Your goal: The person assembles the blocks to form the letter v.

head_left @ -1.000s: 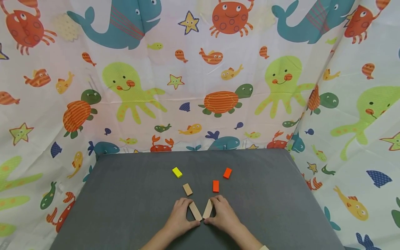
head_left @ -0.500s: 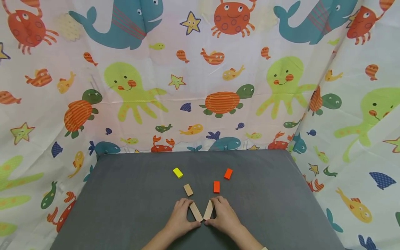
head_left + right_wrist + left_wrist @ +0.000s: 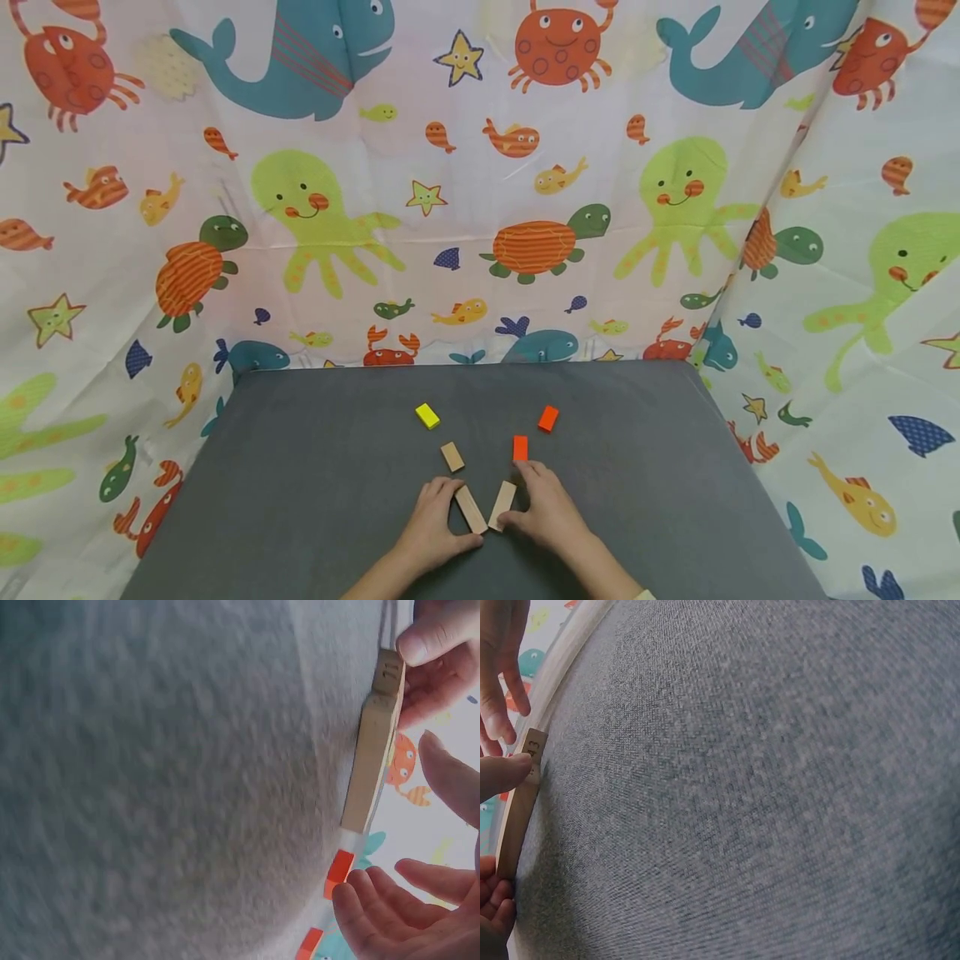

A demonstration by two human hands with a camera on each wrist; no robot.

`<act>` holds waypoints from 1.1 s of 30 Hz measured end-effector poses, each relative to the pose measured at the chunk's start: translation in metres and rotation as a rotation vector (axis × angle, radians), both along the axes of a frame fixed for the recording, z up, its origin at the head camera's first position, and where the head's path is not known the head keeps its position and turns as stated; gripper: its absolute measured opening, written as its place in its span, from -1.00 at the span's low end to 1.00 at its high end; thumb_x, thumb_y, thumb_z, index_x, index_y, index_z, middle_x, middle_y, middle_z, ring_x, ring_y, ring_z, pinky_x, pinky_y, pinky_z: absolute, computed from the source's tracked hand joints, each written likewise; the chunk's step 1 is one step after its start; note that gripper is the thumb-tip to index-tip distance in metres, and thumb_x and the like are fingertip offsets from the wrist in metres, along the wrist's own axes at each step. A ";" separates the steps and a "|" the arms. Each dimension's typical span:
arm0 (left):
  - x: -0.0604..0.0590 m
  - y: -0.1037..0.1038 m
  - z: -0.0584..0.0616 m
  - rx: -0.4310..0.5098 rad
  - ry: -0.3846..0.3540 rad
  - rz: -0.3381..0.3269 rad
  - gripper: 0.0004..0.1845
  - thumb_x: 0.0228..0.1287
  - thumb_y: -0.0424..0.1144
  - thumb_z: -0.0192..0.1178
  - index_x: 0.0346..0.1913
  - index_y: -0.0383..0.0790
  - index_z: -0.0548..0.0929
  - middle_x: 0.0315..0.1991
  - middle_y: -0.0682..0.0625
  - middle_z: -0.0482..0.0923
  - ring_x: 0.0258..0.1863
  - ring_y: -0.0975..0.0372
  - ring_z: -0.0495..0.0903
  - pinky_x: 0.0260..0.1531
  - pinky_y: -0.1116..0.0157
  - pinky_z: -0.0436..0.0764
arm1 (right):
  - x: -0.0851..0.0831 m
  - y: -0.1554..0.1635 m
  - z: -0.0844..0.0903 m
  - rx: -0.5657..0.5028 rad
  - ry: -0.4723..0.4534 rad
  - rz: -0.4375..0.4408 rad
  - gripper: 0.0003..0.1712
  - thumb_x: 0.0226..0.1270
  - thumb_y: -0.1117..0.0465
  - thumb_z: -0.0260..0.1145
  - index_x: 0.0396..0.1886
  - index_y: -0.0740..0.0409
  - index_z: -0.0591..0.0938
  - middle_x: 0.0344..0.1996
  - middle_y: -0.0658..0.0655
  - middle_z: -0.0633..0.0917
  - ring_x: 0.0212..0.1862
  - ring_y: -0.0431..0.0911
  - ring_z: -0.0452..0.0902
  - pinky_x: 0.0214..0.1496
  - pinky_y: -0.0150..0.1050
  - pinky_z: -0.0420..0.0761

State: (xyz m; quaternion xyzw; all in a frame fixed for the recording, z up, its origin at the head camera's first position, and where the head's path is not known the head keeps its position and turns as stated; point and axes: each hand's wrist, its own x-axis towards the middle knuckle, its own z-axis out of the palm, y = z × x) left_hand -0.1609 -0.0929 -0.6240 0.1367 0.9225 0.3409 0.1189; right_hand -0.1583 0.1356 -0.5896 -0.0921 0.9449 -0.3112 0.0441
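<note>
Head view: left hand [image 3: 435,521] still pinches its wooden block [image 3: 470,508] on the desk [image 3: 300,483], while the right hand [image 3: 546,510] has just loosened, fingers lifting off the other block [image 3: 502,505] toward the orange block [image 3: 520,447]; placing looks done.

Ahead of the hands on the grey table [image 3: 315,500] lie a small plain block [image 3: 452,457], a yellow block [image 3: 427,416] and two orange blocks, one near [image 3: 520,447], one farther off to the right [image 3: 548,418]. A sea-creature cloth [image 3: 480,183] hangs beyond and to both sides.
</note>
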 end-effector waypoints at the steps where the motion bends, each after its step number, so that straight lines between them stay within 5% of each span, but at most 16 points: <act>1: 0.000 0.000 0.000 -0.002 -0.002 0.001 -0.05 -0.12 0.21 0.57 0.32 -0.20 0.49 0.18 -0.07 0.43 0.17 0.04 0.40 0.14 -0.08 0.51 | 0.000 0.001 0.001 0.000 0.004 -0.005 0.09 -0.13 -0.07 0.70 0.38 0.28 0.46 0.22 0.28 0.55 0.23 0.19 0.50 0.22 0.15 0.53; 10: 0.003 0.001 0.001 -0.004 0.000 0.013 -0.06 -0.12 0.19 0.58 0.32 -0.18 0.48 0.21 -0.08 0.42 0.20 0.02 0.39 0.13 -0.10 0.51 | -0.009 0.007 0.010 -0.003 0.039 -0.055 -0.03 -0.03 -0.07 0.66 0.34 0.26 0.50 0.23 0.27 0.56 0.24 0.17 0.50 0.25 0.16 0.51; 23: 0.012 0.011 0.002 -0.034 0.114 0.044 -0.12 -0.07 0.12 0.58 0.30 -0.21 0.50 0.21 -0.08 0.37 0.17 0.05 0.37 0.09 -0.06 0.53 | -0.026 0.015 0.007 0.001 0.080 -0.103 -0.06 0.01 -0.07 0.64 0.33 0.26 0.51 0.20 0.27 0.58 0.19 0.17 0.53 0.22 0.13 0.54; 29: 0.017 0.016 0.006 -0.020 0.222 0.067 -0.27 -0.03 0.05 0.57 0.18 -0.20 0.58 0.16 -0.04 0.38 0.10 0.10 0.36 0.05 -0.03 0.54 | -0.031 0.018 0.006 -0.013 0.065 -0.130 -0.05 0.01 -0.07 0.64 0.35 0.24 0.50 0.27 0.28 0.55 0.26 0.19 0.50 0.27 0.16 0.50; 33: 0.017 0.017 0.006 -0.026 0.229 0.067 -0.38 0.00 0.05 0.56 0.10 -0.14 0.60 0.07 0.03 0.43 0.04 0.16 0.37 0.01 0.03 0.54 | -0.034 0.019 0.006 -0.021 0.048 -0.135 -0.04 0.02 -0.07 0.64 0.38 0.21 0.48 0.31 0.29 0.52 0.29 0.20 0.47 0.29 0.18 0.48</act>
